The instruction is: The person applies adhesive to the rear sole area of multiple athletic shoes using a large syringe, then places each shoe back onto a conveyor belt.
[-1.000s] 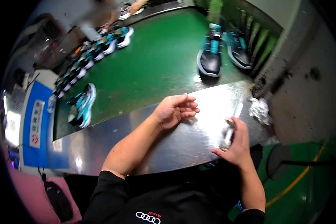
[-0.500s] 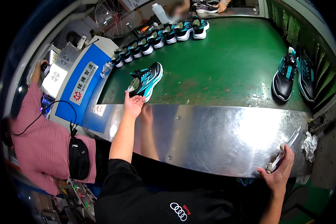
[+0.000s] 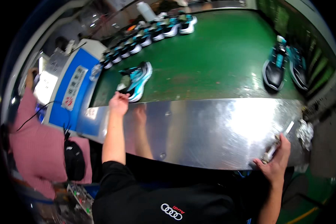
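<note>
A black and turquoise sneaker (image 3: 141, 80) with a white sole lies near the front edge of the green surface (image 3: 209, 56). At its heel, my left hand (image 3: 118, 103) has its fingers curled together on the shoe's edge; blur softens the fingertips. Over the right end of the steel ledge (image 3: 201, 130), my right hand (image 3: 278, 158) grips a slim whitish tool (image 3: 270, 152) between thumb and fingers. The tool has a narrow pale tip; its exact kind does not show.
Several matching sneakers (image 3: 143, 39) stand in a row at the far left. Two more (image 3: 275, 71) are by the dark flaps at right. Crumpled white material (image 3: 304, 132) lies beside my right hand. A person in a pink shirt (image 3: 41, 149) stands left, near a blue-and-white machine (image 3: 69, 86).
The view has shifted a little. My left hand has gone from an open palm at the sneaker's heel to curled fingers there. The right hand keeps the tool.
</note>
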### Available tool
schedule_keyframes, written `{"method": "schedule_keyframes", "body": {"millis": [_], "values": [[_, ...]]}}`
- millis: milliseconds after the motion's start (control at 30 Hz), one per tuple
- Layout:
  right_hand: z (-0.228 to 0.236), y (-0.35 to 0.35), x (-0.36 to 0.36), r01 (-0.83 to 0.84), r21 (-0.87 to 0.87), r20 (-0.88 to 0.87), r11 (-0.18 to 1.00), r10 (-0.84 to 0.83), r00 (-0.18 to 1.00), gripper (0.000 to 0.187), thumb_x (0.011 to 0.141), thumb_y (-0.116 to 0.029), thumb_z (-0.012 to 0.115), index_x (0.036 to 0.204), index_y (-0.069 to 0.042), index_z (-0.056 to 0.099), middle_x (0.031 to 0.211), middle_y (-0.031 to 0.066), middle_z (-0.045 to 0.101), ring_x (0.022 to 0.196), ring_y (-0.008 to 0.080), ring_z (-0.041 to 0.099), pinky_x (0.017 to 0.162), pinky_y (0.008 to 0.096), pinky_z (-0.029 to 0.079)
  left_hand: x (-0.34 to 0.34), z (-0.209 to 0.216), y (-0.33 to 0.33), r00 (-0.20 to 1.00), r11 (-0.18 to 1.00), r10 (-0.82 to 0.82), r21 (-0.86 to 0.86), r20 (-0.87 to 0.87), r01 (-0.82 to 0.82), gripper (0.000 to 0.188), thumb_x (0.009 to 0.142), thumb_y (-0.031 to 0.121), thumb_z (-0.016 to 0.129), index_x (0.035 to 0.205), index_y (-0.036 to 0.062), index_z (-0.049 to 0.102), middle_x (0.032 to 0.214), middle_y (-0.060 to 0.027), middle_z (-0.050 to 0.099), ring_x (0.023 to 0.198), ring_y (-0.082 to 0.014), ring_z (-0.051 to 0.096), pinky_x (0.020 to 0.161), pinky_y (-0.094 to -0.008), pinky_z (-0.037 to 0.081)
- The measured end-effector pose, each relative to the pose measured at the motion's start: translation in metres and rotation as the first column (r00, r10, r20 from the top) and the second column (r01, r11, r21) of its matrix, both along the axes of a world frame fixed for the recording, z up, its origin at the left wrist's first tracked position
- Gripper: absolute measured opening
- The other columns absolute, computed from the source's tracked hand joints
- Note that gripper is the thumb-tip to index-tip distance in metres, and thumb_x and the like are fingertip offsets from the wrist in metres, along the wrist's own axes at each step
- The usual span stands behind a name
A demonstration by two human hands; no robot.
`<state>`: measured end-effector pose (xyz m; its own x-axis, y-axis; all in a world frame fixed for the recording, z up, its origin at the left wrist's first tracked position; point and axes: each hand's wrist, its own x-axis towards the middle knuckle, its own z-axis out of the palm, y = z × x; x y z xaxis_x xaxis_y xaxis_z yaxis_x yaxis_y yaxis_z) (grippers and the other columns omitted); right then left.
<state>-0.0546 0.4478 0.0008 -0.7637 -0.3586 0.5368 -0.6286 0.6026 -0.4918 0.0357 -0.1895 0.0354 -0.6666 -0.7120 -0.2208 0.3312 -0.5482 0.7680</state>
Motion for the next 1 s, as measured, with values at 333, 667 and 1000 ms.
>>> {"method": "schedule_keyframes", "body": {"millis": [333,667,1000], "values": [[0.011,0.008,0.006,-0.047,0.045,0.072,0.998,0.043,0.996,0.1,0.055,-0.049,0.081,0.129,0.002,0.036,0.111,0.0176,0.047,0.095,0.0326,0.045,0.085,0.0417,0.038,-0.012,0.06,0.184,0.916,0.741,-0.328,-0.539,0.23,0.401,0.029,0.096,0.021,0.041,0.072,0.0057,0.043,0.059,-0.0071,0.046,0.052,-0.0188,0.05,0.048,-0.0263,0.041],[0.029,0.014,0.028,-0.199,0.038,0.328,0.979,0.176,0.928,0.102,0.057,-0.049,0.081,0.132,0.001,0.033,0.115,0.0172,0.047,0.099,0.0323,0.043,0.09,0.0408,0.037,0.015,0.024,0.318,0.512,0.318,-0.762,-0.458,0.398,0.83,0.028,0.093,0.011,0.049,0.082,-0.0094,0.064,0.075,-0.0156,0.068,0.062,-0.0172,0.064,0.059,-0.0258,0.052],[0.056,0.009,0.031,-0.258,0.19,0.348,0.947,0.181,0.92,0.09,0.06,-0.043,0.079,0.128,0.0,0.038,0.104,0.0165,0.048,0.092,0.0334,0.045,0.086,0.0409,0.038,-0.092,-0.011,0.218,0.904,0.695,-0.167,-0.603,0.393,0.391,0.032,0.091,0.034,0.053,0.094,0.0018,0.054,0.065,-0.0001,0.05,0.051,-0.0082,0.049,0.045,-0.0203,0.041]]}}
